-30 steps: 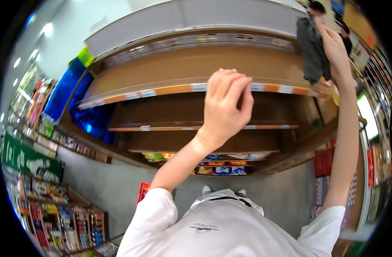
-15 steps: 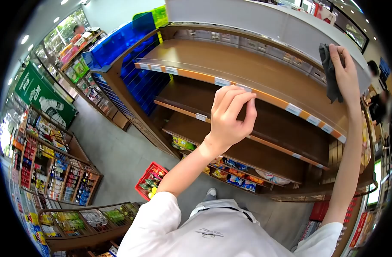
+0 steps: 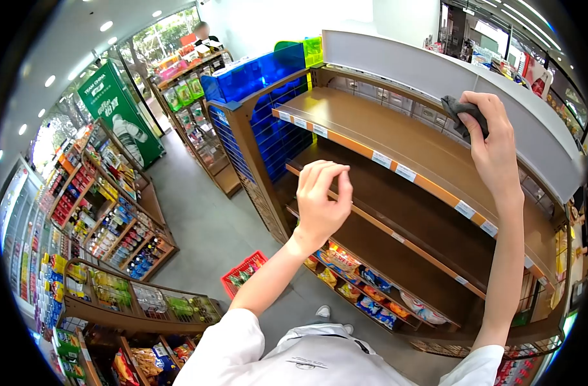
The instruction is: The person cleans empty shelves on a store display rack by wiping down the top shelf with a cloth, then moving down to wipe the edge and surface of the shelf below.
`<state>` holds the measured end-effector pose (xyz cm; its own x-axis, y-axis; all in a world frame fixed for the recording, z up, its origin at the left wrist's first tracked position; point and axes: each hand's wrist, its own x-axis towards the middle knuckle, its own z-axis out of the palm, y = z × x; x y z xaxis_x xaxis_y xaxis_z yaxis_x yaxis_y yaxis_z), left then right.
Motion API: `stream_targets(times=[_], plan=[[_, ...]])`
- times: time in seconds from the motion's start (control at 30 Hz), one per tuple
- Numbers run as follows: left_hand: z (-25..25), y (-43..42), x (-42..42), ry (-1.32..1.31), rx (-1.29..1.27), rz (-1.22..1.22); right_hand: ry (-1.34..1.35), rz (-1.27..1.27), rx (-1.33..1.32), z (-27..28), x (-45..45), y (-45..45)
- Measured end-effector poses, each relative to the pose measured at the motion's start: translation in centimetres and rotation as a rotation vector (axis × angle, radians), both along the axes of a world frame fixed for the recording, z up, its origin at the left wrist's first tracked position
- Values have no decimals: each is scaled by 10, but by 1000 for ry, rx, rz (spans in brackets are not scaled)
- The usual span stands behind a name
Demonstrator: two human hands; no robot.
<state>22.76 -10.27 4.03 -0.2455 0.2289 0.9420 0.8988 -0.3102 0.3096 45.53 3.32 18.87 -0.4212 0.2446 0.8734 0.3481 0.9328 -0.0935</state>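
A dark grey cloth (image 3: pixel 464 117) is bunched in my right hand (image 3: pixel 493 138), which is raised near the top edge of the grey panel (image 3: pixel 397 64). Below that hand runs the brown top shelf (image 3: pixel 371 122), with an orange front strip carrying white price labels (image 3: pixel 382 159). My left hand (image 3: pixel 323 198) hangs in front of the lower shelves, fingers curled in toward the thumb, and I see nothing in it. It appears apart from the middle shelf (image 3: pixel 397 206), though the exact gap is hard to judge.
Snack bags (image 3: pixel 371 283) fill the bottom tier. A red shopping basket (image 3: pixel 244 273) stands on the floor to the left. Blue translucent bins (image 3: pixel 255 71) sit at the shelf's left end. Stocked racks (image 3: pixel 114 225) line the left, and a person (image 3: pixel 204 32) is at the back.
The view has swung so the shelf lies farther right. My right hand has drawn the hanging cloth into a bunch. My left hand is now lower against the shelves, still curled.
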Motion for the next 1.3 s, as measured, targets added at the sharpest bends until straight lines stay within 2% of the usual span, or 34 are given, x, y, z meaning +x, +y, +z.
stream_targets(times=[0.07, 0.13, 0.23, 0.47, 0.57, 0.7, 0.93, 1.0, 1.13, 1.2, 1.3], plan=[[-5, -6, -17, -28, -13, 52, 22, -2, 81, -4, -9, 1], [-13, -7, -36, -145, -49, 65, 54, 98, -51, -5, -20, 3], [-23, 0, -66, -162, 18, 144, 15, 69, -149, 1, -35, 1], [-28, 26, -142, -122, -6, 21, -60, 45, -14, 9, -97, 12], [-28, 41, -174, -35, -88, -84, -138, 25, -45, 8, -143, 12], [-29, 59, -201, -86, -104, -202, -165, -17, -176, 9, -192, 5], [-33, 79, -225, -141, -124, -338, -310, -26, -126, 8, -246, 6], [-37, 83, -226, -150, -128, -371, -358, 22, -246, 8, -261, 4], [-42, 91, -224, -171, -154, -422, -442, 33, -305, 5, -281, 6], [-43, 95, -223, -188, -77, -410, -496, 55, -106, 0, -286, 9], [-43, 96, -221, -208, -73, -420, -558, 87, -112, -5, -298, 17]])
